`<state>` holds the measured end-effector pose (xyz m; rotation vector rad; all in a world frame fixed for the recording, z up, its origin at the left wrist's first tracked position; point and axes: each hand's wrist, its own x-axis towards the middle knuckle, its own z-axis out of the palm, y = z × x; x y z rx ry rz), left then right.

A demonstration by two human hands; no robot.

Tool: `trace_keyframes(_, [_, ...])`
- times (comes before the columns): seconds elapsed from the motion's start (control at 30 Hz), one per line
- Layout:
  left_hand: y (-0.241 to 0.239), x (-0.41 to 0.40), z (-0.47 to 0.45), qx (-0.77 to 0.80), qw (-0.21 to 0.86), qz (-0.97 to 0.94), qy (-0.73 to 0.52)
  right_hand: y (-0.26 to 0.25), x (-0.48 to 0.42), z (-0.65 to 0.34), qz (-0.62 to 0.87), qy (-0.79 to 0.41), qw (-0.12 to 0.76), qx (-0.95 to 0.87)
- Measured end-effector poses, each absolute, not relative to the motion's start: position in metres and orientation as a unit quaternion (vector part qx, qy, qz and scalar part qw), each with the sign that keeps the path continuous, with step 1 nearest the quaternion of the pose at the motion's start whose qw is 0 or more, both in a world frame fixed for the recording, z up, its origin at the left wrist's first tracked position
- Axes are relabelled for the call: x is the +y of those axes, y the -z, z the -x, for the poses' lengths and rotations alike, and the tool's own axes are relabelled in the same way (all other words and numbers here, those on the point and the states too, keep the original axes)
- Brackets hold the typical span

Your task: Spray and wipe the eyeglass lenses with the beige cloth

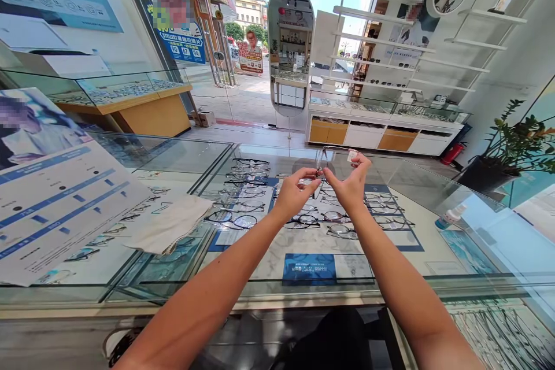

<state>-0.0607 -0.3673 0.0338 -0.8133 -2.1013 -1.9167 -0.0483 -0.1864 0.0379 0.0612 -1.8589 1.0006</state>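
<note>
Both my hands are raised over a glass display counter (390,170) in an eyewear shop. My left hand (295,191) pinches one side of a thin-framed pair of glasses (328,157). My right hand (350,180) is closed on the other side, with a small white tag showing at its fingertips. The glasses are held in the air between the two hands, lenses facing away. Under the counter glass lie rows of several dark-framed glasses (243,196) on a white and blue tray.
A pale cleaning cloth (169,222) lies on the counter glass at left, beside a large printed poster (47,196). A small bottle (448,218) lies at right. A potted plant (514,147), an oval mirror (289,49) and more showcases (385,121) stand beyond.
</note>
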Motion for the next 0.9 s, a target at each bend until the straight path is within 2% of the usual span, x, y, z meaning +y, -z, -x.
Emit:
trace_keyframes(0.37, [-0.031, -0.368, 0.067, -0.664, 0.109, 0.240, 0.699, -0.039, -0.182, 0.048, -0.057, -0.417, 0.482, -0.769])
trace_keyframes(0.73, [-0.037, -0.373, 0.075, -0.616, 0.189, 0.208, 0.736, -0.039, -0.182, 0.046, -0.063, -0.347, 0.470, -0.809])
trace_keyframes(0.9, [-0.037, -0.375, 0.075, -0.626, 0.182, 0.208, 0.729, -0.042, -0.189, 0.041, -0.086, -0.327, 0.445, -0.829])
